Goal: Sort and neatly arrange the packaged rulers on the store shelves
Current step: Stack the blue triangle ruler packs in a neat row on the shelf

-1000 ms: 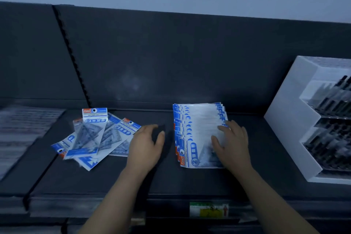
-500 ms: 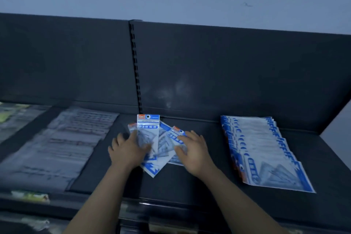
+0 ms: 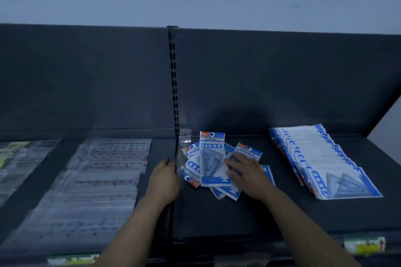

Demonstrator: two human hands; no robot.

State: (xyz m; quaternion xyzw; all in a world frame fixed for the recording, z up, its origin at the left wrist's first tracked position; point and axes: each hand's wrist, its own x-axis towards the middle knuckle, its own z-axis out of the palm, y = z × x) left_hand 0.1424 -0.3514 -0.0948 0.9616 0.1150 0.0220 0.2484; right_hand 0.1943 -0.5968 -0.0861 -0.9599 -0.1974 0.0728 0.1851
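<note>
While my right hand (image 3: 245, 174) presses flat on pile (image 3: 211, 162), left hand (image 3: 165, 178) at its 9 o'clock, grip unclear: uneven push could skid pile into 3 o'clock stack (image 3: 321, 158).

You have two hands in view, left hand (image 3: 165, 180) and right hand (image 3: 247, 174); one loose pile (image 3: 211, 162) of about six ruler packets; one fanned row (image 3: 321, 158), too overlapped to count.
</note>
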